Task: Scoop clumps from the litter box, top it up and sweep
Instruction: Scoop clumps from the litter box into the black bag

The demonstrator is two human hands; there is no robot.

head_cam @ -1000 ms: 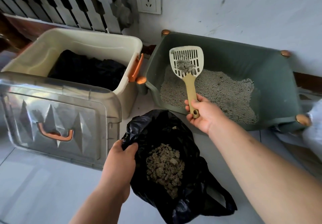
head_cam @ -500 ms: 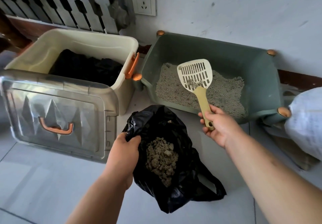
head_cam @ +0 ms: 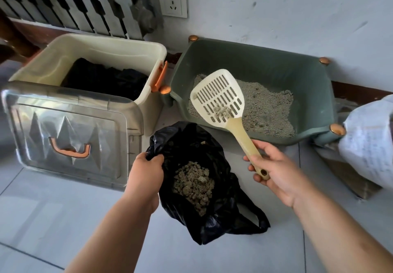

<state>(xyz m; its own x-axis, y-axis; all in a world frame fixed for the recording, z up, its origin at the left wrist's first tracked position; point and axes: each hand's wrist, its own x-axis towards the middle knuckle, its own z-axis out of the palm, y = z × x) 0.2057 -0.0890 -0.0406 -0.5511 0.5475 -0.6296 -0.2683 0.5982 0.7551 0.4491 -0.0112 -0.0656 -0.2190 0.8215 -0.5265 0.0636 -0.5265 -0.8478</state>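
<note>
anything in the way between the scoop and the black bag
Nothing visible. The left hand holds the black bag open, and the scoop in the right hand hangs over the near rim of the litter box.

My bare left forearm enters at 7 o'clock and points toward 1 o'clock, wrist straight. My left grip point(head_cam: 146, 173) shows me its back, fingers curled over and pinching the rim of the bag point(head_cam: 229, 215). My bare right forearm enters at 4 o'clock and points toward 10 o'clock. My right grip point(head_cam: 276, 166) has its thumb on top and its fingertips curled beneath the scoop point(head_cam: 217, 96) handle's end. The two grips are apart, the right at 3 o'clock of the left.
</note>
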